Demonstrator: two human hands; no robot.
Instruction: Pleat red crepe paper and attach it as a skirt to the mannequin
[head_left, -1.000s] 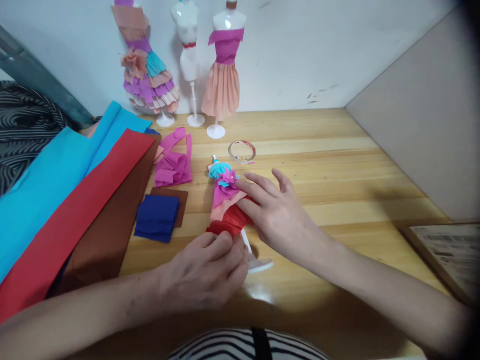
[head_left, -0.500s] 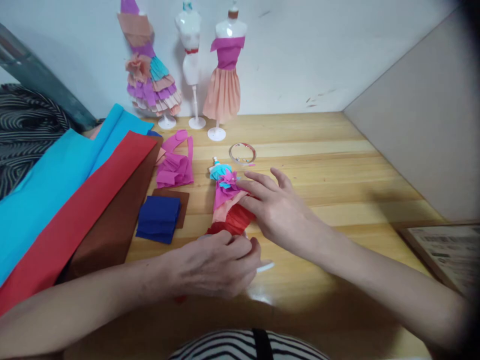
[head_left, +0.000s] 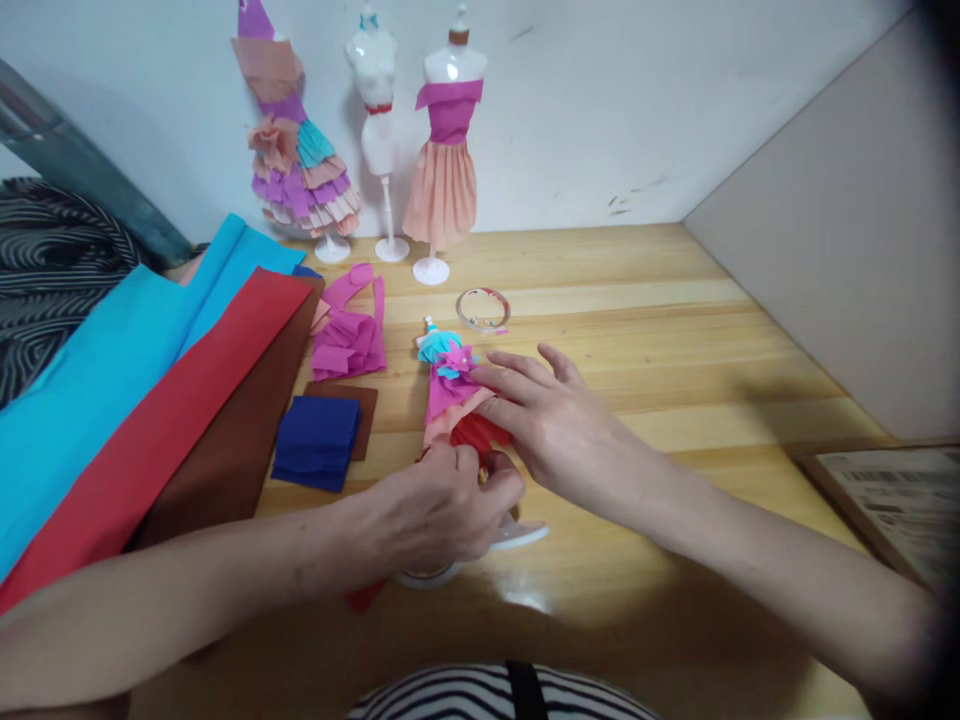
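Note:
A small dress form in a crepe-paper dress [head_left: 452, 395] lies on its back, with a blue top, a pink and blue flower, and peach and red layers. Over the red skirt layer [head_left: 480, 431] at its lower end, my left hand [head_left: 450, 500] is closed in a pinch; its fingertips hide what is between them. A tiny gold-coloured bit shows beside the fingers. My right hand [head_left: 547, 415] rests with fingers stretched on the dress's right side. Below the left hand, the white stand base [head_left: 521, 536] is partly visible.
Three dress forms on stands, one with a peach skirt [head_left: 442, 190], stand along the wall. A clear round dish [head_left: 484, 310] lies beyond the dress. Left are blue squares [head_left: 316, 440], pink scraps [head_left: 352, 345] and long red paper [head_left: 172, 430]. A cardboard box [head_left: 892, 500] sits right.
My left hand has shifted slightly up and turned against the red skirt, uncovering more of the white base and a clear round rim below. My right hand stays nearly still.

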